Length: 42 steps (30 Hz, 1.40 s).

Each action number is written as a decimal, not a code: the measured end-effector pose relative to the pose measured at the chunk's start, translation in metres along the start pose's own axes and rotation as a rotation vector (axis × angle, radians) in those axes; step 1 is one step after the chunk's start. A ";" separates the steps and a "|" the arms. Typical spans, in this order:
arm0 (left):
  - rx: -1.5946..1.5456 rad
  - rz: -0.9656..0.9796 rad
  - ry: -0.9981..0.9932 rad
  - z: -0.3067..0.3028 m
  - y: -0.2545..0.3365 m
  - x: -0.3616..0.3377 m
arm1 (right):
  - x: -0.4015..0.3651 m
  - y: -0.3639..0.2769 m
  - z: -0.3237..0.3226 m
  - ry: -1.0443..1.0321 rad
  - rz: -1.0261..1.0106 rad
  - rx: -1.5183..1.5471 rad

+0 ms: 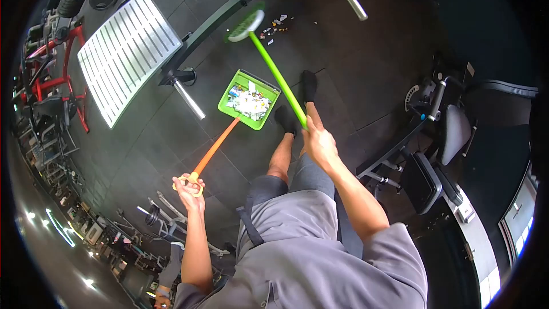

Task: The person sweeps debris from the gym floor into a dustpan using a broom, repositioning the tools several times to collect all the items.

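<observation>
My left hand (190, 190) is closed on the yellow end of the orange handle (215, 149) of a green dustpan (222, 103). Paper scraps and small litter (249, 102) lie in the pan. In my right hand (320, 144) is the bright green stick (277, 75) of a broom. Its head (247, 26), white with green bristles, is beyond the dustpan, close to a dark machine beam. More scraps (273, 33) lie scattered on the dark floor just right of the broom head.
A ribbed metal footplate (130, 57) on a machine stands at the left, with a chrome bar (189, 100) beside it. Padded equipment (422, 183) is at the right. Another person's arm (170, 266) shows at the lower left. My feet are near the dustpan.
</observation>
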<state>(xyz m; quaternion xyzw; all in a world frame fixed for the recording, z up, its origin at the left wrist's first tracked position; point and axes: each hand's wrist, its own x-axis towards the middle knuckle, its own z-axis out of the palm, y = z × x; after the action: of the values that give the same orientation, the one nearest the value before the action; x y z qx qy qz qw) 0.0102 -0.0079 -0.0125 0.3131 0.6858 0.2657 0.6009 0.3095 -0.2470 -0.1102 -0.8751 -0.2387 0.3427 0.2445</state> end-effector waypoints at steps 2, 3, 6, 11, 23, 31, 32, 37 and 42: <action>-0.004 0.002 -0.001 0.000 -0.001 -0.001 | 0.046 -0.016 0.026 -0.048 -0.032 -0.048; -0.003 0.004 -0.001 0.002 0.000 -0.002 | 0.073 -0.026 0.039 -0.116 -0.011 -0.043; -0.034 -0.011 -0.015 0.000 0.000 0.000 | 0.131 -0.046 0.055 -0.148 0.120 -0.066; -0.071 -0.006 0.048 0.007 0.001 -0.007 | 0.099 -0.037 -0.001 -0.105 0.048 -0.171; -0.075 -0.005 -0.007 0.030 0.022 -0.012 | 0.166 -0.006 -0.043 0.001 0.032 -0.293; -0.083 0.070 -0.056 0.046 0.050 -0.004 | 0.038 0.007 -0.105 -0.181 0.154 -0.223; -0.064 0.056 -0.050 0.051 0.051 0.001 | 0.023 0.020 -0.106 -0.130 0.152 -0.213; 0.059 0.042 -0.046 0.067 0.060 0.012 | -0.025 -0.001 -0.120 -0.031 0.131 -0.138; 0.098 0.110 -0.060 0.104 0.054 0.037 | 0.012 -0.003 -0.084 0.076 -0.044 -0.423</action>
<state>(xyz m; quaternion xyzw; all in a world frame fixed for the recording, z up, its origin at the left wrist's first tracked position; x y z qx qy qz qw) 0.1161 0.0543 -0.0112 0.3873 0.6616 0.2548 0.5894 0.3763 -0.2598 -0.0595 -0.9139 -0.3147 0.2461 0.0716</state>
